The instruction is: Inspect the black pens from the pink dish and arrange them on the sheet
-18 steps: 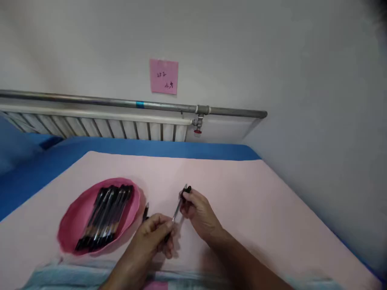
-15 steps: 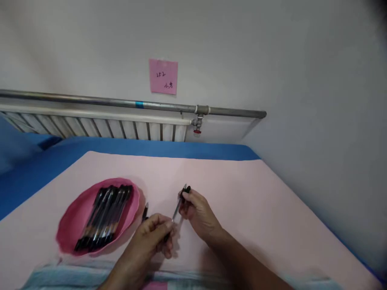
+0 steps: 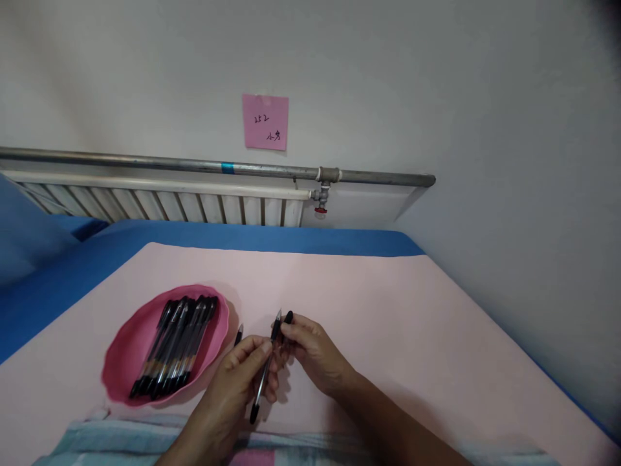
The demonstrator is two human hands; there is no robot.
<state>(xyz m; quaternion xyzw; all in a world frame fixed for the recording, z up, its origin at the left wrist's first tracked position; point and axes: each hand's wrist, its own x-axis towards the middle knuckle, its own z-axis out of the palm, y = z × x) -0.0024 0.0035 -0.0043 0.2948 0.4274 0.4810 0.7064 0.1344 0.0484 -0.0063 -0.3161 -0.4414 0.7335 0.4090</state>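
My left hand (image 3: 242, 375) pinches a clear-barrelled pen (image 3: 262, 383) between thumb and fingers. The pen slants, its bare writing tip up and its black end down towards me. Close beside the tip, my right hand (image 3: 315, 353) is closed on a black pen cap (image 3: 288, 317), which is apart from the tip. The fingertips of both hands nearly meet. Just beyond my left hand lies another uncapped pen (image 3: 239, 334), its lower part hidden by the hand. To the left, a pink scalloped tray (image 3: 116, 353) holds several black-capped pens (image 3: 177, 346) side by side.
A pale pink sheet (image 3: 388, 310) covers the table, with a blue border (image 3: 291, 238) behind it. A radiator (image 3: 194, 204), a metal pipe (image 3: 169, 162) and a pink note (image 3: 266, 123) are at the wall. Light blue fabric (image 3: 121, 437) lies along the near edge.
My left hand's grip has gone from the pen's lower end to nearer its tip. My right hand has shifted slightly left and down, holding the cap beside the tip. The view moved slightly.
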